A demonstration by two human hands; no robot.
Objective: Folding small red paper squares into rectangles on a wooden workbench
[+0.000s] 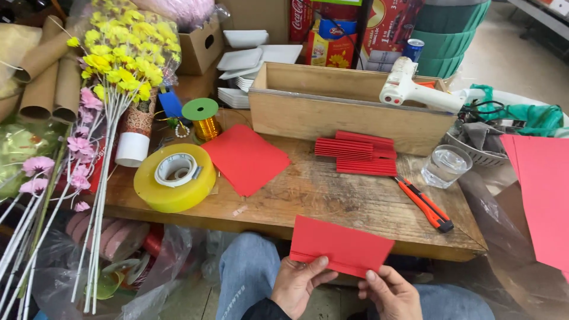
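Both hands pinch a red paper sheet [342, 245] along its folded lower edge — left hand [299, 283] at one end, right hand [391, 294] at the other (thumbs on top). Just beyond the grip lies the wooden table [332, 198]; an orange utility knife [424, 204] rests up and right.

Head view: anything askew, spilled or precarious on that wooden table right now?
Nothing is spilled. The white glue gun lies across the rim of the wooden box, its nozzle overhanging the right end, which looks precarious. The big yellow tape roll sits close to the table's front edge. Both hands hold the red paper sheet.
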